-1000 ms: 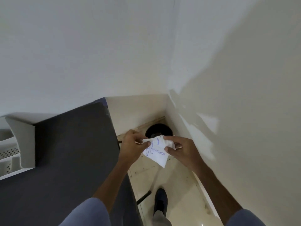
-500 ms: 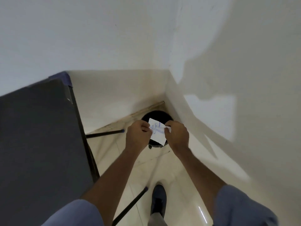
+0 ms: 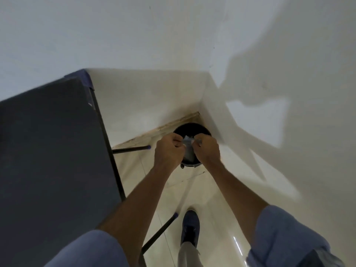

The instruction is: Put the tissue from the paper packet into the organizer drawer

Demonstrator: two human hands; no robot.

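A small white paper packet [image 3: 188, 149] is pinched between both my hands, above a black round bin [image 3: 192, 128] in the floor corner. My left hand [image 3: 168, 151] grips the packet's left side and my right hand [image 3: 207, 149] grips its right side. Most of the packet is hidden by my fingers and blurred. The organizer drawer is out of view.
A dark grey tabletop [image 3: 50, 155] with black metal legs [image 3: 107, 139] fills the left. White walls meet in a corner behind the bin. My blue shoe [image 3: 190, 228] stands on the cream tiled floor [image 3: 150, 174] between table and right wall.
My view has swung right and down, so the white organizer has left the frame. Both hands have lowered the packet toward the bin and closed tighter on it.
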